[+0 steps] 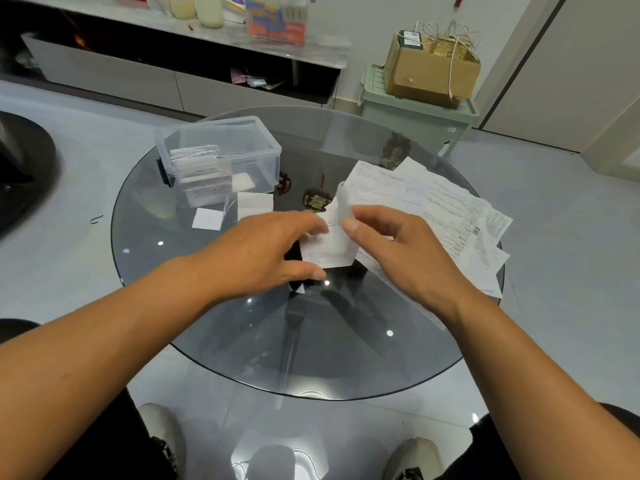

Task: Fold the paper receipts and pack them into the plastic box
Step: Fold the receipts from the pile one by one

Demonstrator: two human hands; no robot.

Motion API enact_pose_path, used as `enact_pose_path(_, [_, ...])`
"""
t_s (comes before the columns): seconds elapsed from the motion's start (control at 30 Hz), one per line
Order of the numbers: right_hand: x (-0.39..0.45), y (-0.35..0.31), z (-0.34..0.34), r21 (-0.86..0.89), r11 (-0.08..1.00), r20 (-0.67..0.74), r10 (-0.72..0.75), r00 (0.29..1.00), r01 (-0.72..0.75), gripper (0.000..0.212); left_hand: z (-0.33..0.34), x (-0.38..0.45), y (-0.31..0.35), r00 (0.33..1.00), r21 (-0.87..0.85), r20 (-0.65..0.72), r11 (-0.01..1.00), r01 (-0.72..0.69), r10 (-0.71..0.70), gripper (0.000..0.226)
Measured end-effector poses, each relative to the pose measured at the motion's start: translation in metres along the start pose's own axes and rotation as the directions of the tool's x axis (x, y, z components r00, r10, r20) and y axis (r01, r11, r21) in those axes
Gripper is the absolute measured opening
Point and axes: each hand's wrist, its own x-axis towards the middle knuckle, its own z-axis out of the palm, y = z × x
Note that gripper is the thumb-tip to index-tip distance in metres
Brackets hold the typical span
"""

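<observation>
Left hand (266, 251): fingers curled on the near-left edge of the receipt (329, 247), thumb below it, grip clamped on the paper.
Right hand (398, 247): thumb and fingers pinch the receipt's upper flap, grip clamped there, bending it over.
Receipt: held just above the round glass counter (346, 358), mid-fold, between both hands.
Pile (443, 209): unfolded receipts spread under and beyond the right hand.
Box (221, 154): clear plastic, lid off, far left on the counter, folded receipts stacked at its left end.
Slips (254, 204): two small white ones just in front of the box.
</observation>
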Motion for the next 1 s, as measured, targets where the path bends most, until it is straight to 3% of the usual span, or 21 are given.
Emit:
enact_pose_path(0.1, [-0.004, -0.002, 0.004, -0.201, 0.977, 0.121, -0.042, 0.992, 0.066, 0.049, -0.005, -0.004, 0.0, 0.999, -0.163, -0.024, 0.986, 0.041, -0.046, 0.08])
enact_pose_path(0.2, [-0.003, 0.004, 0.011, -0.403, 0.893, 0.202, -0.129, 0.971, 0.202, 0.051, -0.003, -0.005, -0.001, 1.0, -0.148, -0.028, 0.989, -0.002, -0.002, 0.097])
enact_pose_path(0.3, [0.003, 0.01, 0.013, -0.516, 0.804, 0.269, -0.177, 0.947, 0.296, 0.045, 0.002, -0.005, -0.008, 0.998, -0.021, -0.053, 0.999, -0.045, 0.044, 0.065])
enact_pose_path(0.37, [0.003, 0.013, 0.011, -0.467, 0.854, 0.247, -0.124, 0.961, 0.23, 0.032, 0.002, -0.004, -0.012, 0.99, 0.07, -0.05, 0.99, -0.125, 0.129, 0.035])
enact_pose_path(0.47, [0.002, 0.015, 0.009, -0.333, 0.939, 0.136, -0.042, 0.99, 0.086, 0.043, 0.003, -0.004, -0.01, 0.983, 0.127, -0.047, 0.977, -0.171, 0.178, 0.032])
enact_pose_path(0.6, [0.007, 0.015, 0.005, -0.236, 0.971, 0.112, -0.01, 0.994, 0.036, 0.067, -0.001, -0.005, -0.006, 0.998, -0.077, -0.06, 0.997, 0.006, -0.01, 0.023])
enact_pose_path(0.7, [0.006, 0.016, 0.005, -0.232, 0.972, 0.146, -0.012, 0.989, 0.046, 0.056, -0.004, -0.006, -0.003, 0.996, -0.215, -0.003, 0.973, 0.086, -0.088, 0.017])
enact_pose_path(0.83, [0.007, 0.016, 0.013, -0.122, 0.992, 0.049, -0.037, 0.998, 0.043, 0.005, -0.006, -0.007, -0.002, 0.994, -0.353, 0.044, 0.93, 0.108, -0.099, 0.027])
enact_pose_path(0.93, [0.008, 0.017, 0.019, -0.075, 0.997, -0.022, 0.001, 1.0, -0.003, 0.015, -0.003, -0.007, -0.001, 0.989, -0.409, 0.046, 0.901, 0.145, -0.138, 0.055])
enact_pose_path(1.0, [0.007, 0.016, 0.025, -0.065, 0.997, -0.033, 0.037, 0.999, -0.039, 0.029, 0.003, -0.006, -0.001, 0.988, -0.367, 0.004, 0.919, 0.144, -0.153, 0.059])
